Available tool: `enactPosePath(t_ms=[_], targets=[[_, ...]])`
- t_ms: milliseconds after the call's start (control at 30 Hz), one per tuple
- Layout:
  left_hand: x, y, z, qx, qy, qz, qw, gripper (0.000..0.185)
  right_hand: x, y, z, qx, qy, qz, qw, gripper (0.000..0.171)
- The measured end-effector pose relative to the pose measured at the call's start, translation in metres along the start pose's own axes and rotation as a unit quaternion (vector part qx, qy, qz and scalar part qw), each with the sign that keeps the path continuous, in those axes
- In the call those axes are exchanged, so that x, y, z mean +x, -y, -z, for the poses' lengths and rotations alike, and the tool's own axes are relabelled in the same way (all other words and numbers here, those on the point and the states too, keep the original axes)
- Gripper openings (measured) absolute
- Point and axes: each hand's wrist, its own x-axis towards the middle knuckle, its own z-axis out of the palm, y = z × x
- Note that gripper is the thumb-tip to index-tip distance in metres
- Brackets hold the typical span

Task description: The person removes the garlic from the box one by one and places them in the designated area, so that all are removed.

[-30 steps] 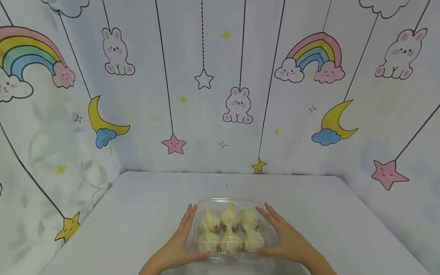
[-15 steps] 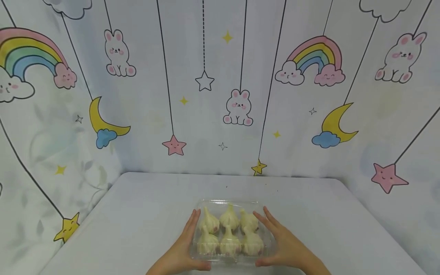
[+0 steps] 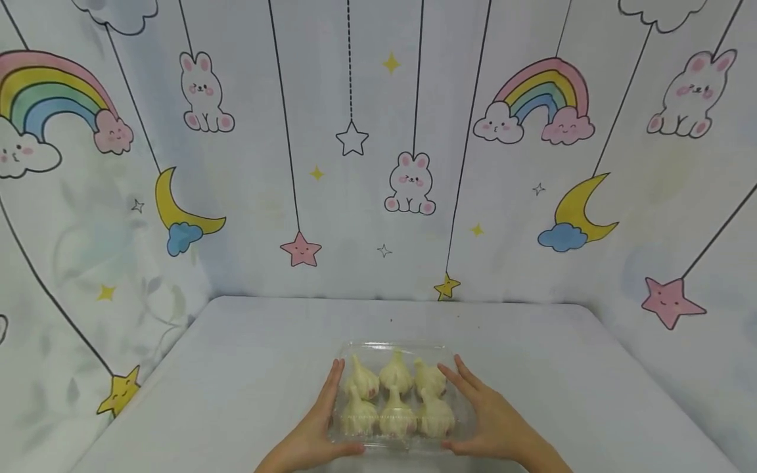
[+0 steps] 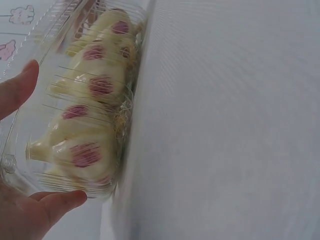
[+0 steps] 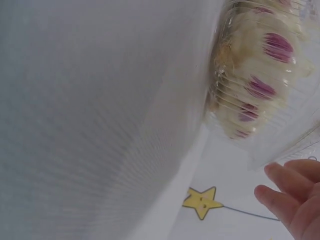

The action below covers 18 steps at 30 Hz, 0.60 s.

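Note:
A clear plastic clamshell box [image 3: 393,347] of several white garlic bulbs [image 3: 395,374] with purple root patches sits on the grey table [image 3: 236,374], near the front edge. My left hand [image 3: 322,420] lies along the box's left side with straight fingers, its thumb at the front corner. My right hand [image 3: 487,414] mirrors it on the right side. In the left wrist view the box [image 4: 95,100] sits between a fingertip and the thumb [image 4: 57,202]. In the right wrist view the fingertips [image 5: 290,192] show just off the box [image 5: 255,70].
A cartoon backdrop [image 3: 378,164] of rainbows, rabbits, moons and stars closes the table in at the back and on both sides. The table's rounded far corners meet this backdrop. Bare tabletop lies to the left, right and behind the box.
Both hands have drawn in against the box's sides, the left hand most. The box has stayed where it was.

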Motion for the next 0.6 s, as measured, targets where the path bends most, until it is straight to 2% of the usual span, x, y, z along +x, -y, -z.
enactPosePath(t_ms=[267, 467, 600], targets=[[0.0004, -0.0049, 0.0003, -0.014, 0.013, -0.006, 0.9998, 0.107, 0.0021, -0.002, 0.0036, -0.056, -0.006, 0.014, 0.998, 0.104], [0.0005, -0.0053, 0.0014, -0.037, 0.026, -0.004, 0.999, 0.102, 0.0031, -0.0009, 0.0075, -0.022, -0.008, 0.028, 0.999, 0.1], [-0.0007, -0.0054, 0.0046, -0.035, 0.028, -0.004, 0.999, 0.1, 0.0035, -0.0005, 0.0086, -0.018, -0.026, 0.055, 0.998, 0.093]])
